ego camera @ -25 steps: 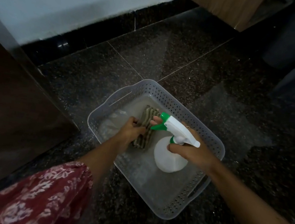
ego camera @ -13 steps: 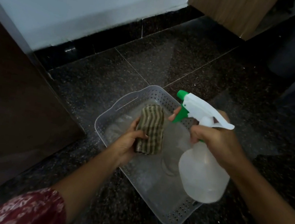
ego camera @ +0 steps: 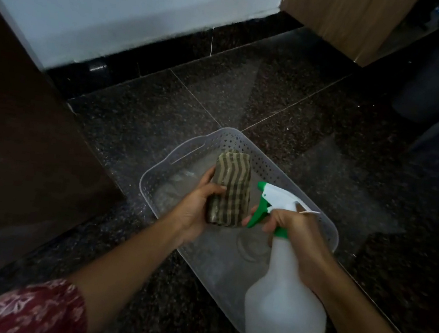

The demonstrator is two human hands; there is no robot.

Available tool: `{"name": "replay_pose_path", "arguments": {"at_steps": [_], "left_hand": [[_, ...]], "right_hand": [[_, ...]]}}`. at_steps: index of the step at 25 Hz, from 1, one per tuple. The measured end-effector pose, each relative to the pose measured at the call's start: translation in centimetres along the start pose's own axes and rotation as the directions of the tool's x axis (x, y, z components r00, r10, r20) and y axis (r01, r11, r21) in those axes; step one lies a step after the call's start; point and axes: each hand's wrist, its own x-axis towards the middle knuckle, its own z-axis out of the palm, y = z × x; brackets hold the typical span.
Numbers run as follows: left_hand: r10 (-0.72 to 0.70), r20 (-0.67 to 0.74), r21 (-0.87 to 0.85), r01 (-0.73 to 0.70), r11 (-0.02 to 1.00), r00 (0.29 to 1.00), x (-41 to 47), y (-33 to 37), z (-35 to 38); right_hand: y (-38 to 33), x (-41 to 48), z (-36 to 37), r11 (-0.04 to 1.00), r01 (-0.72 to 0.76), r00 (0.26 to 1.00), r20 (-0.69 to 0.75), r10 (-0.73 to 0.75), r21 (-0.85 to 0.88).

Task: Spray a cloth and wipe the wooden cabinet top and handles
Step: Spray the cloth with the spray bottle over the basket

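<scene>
Though it's folded, the cloth shows stripes.

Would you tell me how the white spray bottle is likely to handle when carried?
The spray bottle looks like thin plastic, so probably stiff yet slightly squeezable. Its wide body hangs below the narrow neck gripped by the right hand, so it likely feels bottom-heavy. How full it is cannot be told, so its weight is uncertain.
</scene>
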Motion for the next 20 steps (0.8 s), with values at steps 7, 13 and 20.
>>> {"name": "replay_pose_path", "arguments": {"at_steps": [7,13,20], "left_hand": [[-0.024,-0.044,0.045,0.026,0.999,0.999,0.2,-0.5,0.4],[0.005,-0.076,0.003,-0.005,1.0,0.997,0.6,-0.5,0.3],[0.022,-0.116,0.034,-0.018,0.999,0.993,0.5,-0.3,0.5]], "right_hand": [[-0.8,2.2,0.6,0.944,-0.179,0.981,-0.125,0.149,-0.279],[0.0,2.3,0.9,0.976,-0.141,0.99,-0.053,0.134,-0.166],[-0.4,0.7,0.7,0.986,-0.109,0.992,-0.084,0.099,-0.127]]}}
